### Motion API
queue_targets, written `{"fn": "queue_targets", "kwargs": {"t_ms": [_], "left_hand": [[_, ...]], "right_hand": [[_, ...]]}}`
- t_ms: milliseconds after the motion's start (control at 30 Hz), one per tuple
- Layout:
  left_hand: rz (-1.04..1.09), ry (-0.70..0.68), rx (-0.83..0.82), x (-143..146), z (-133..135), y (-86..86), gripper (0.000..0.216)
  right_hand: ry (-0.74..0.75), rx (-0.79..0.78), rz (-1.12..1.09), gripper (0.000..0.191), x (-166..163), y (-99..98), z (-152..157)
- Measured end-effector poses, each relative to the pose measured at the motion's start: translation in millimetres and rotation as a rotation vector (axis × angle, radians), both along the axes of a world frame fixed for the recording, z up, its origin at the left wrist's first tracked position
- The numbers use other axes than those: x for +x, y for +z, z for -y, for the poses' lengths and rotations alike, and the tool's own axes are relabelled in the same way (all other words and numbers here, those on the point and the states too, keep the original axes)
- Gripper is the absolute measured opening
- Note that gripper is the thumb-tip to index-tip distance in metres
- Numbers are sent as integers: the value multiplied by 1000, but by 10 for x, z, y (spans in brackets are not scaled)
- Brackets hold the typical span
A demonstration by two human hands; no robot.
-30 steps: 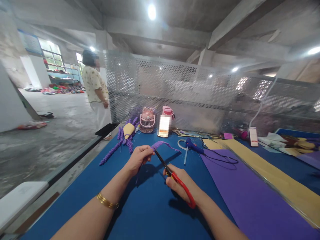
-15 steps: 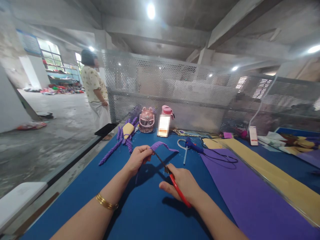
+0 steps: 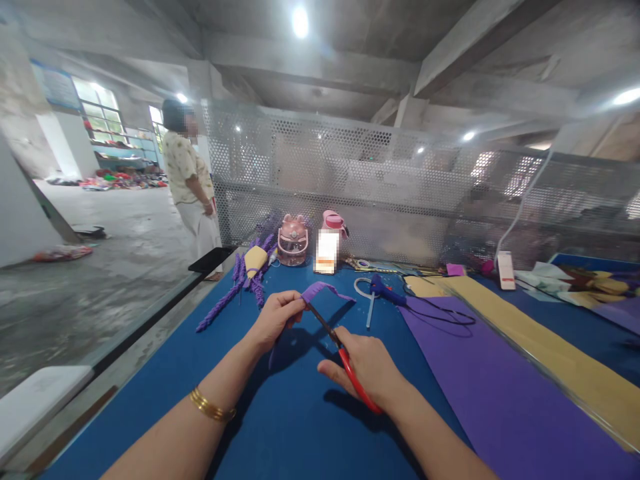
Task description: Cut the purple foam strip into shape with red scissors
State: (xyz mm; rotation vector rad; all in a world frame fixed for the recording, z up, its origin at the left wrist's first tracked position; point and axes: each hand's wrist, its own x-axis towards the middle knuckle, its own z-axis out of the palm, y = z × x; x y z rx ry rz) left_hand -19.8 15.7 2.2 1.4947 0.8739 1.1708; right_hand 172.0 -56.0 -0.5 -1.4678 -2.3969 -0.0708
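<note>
My left hand (image 3: 280, 317) pinches a narrow purple strip (image 3: 317, 289), whose free end curls away to the right over the blue table. A tail of the same colour hangs below that hand. In my right hand (image 3: 367, 363) is a pair of scissors (image 3: 357, 383) with red handles. Their dark blades point up and left, with the tips touching the strip beside my left fingertips. Whether the blades are parted is too small to tell.
Purple braided stems (image 3: 220, 311) lie at the back left near a pink clear bottle (image 3: 293, 240) and a lit phone (image 3: 327, 252). A blue glue gun (image 3: 387, 291) with a black cord rests right of centre. Purple sheet (image 3: 480, 367) and yellow sheet (image 3: 530, 333) cover the right side. A person (image 3: 190, 173) stands beyond.
Both hands, the strip and the scissors hold almost the same position. The standing person's lower arm and hand have shifted slightly.
</note>
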Motion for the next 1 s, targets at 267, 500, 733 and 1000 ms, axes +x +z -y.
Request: {"fn": "queue_targets", "kwargs": {"t_ms": [267,500,733,1000], "left_hand": [[-54,-3,52,18,13,-11,25],[-57,2,67,25,23,-5,24],[-63,5,51,40,36,4,26],[-53,2,45,43,24,-14,26]], "right_hand": [[-16,7,17,46,-8,-6,0],[-23,19,32,46,-19,-10,10],[-35,34,50,48,-19,-18,4],[-41,53,69,48,-26,-32,3]]}}
